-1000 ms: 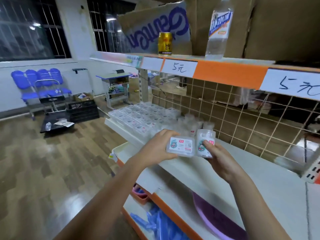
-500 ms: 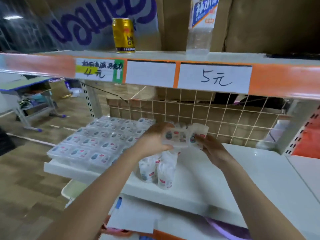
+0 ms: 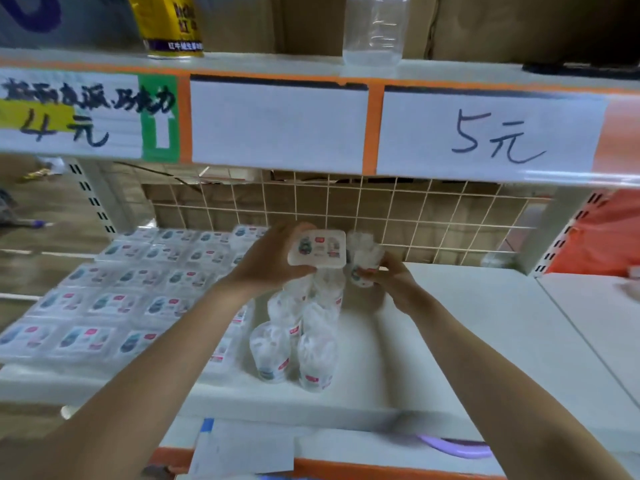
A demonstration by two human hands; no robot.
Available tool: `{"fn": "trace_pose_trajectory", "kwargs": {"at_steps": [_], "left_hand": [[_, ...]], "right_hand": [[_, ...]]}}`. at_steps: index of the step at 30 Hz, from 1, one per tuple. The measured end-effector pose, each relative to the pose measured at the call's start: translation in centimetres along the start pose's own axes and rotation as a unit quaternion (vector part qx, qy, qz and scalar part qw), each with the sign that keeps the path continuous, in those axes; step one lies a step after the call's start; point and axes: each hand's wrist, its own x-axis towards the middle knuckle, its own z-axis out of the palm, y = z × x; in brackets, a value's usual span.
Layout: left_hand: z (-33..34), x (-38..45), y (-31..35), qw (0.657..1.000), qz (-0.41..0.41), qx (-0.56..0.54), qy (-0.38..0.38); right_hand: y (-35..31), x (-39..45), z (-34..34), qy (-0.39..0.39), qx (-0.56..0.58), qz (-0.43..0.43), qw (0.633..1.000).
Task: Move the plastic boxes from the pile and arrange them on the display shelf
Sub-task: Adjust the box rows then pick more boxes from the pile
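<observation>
The left hand (image 3: 273,261) grips a flat rectangular plastic box (image 3: 317,251), its fingers curled around the left edge with the label face toward the camera. At three o'clock from it, the right hand (image 3: 388,282) pinches a second plastic box (image 3: 362,259) from below; that one stands on end and is blurred. The two boxes almost touch, held above the white display shelf (image 3: 467,323) in front of the wire grid back panel (image 3: 415,216).

Half a second ago both hands were lower in the view and the shelf looked further off; now the camera is closer, the price strip (image 3: 485,133) marked 5元 fills the top, and the boxes have risen nearer the grid.

Directly at six o'clock from the hands, a row of upright boxes (image 3: 298,341) stands on the shelf in two columns running toward the front edge. At nine o'clock, flat-laid boxes (image 3: 114,292) cover the left part of the shelf in neat rows. On the upper shelf stand a yellow can (image 3: 169,26) and a clear bottle (image 3: 374,29).
</observation>
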Motion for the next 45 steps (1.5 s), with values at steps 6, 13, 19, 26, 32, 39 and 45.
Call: {"fn": "trace_pose_trajectory", "kwargs": {"at_steps": [6,13,19,26,32,39,45], "left_hand": [[-0.1,0.7,-0.8,1.000,-0.006,0.012,0.019],[0.2,0.6,-1.6,0.999,-0.011,0.030,0.024],[-0.1,0.2,-1.3,0.999,-0.016,0.027,0.037],[-0.8,-0.4,-1.9,0.998,-0.035,0.023,0.046],[-3.0,-0.4,-4.3,0.998,-0.046,0.011,0.052],[-7.2,0.7,-9.6,0.997,-0.053,0.040,0.025],[-10.2,0.3,-15.0,0.991,-0.095,0.089,-0.008]], "right_hand": [[1.1,0.4,1.5,0.025,-0.055,-0.005,0.998],[1.5,0.4,1.6,0.049,-0.075,-0.043,0.995],[1.5,0.4,1.6,0.062,-0.100,-0.052,0.992],[0.9,-0.1,-0.2,0.009,-0.115,-0.032,0.993],[-3.5,-0.5,-3.0,-0.020,-0.208,-0.055,0.976],[-9.5,1.3,2.3,-0.003,-0.355,-0.139,0.924],[-11.1,3.0,9.6,-0.025,-0.479,-0.146,0.865]]}}
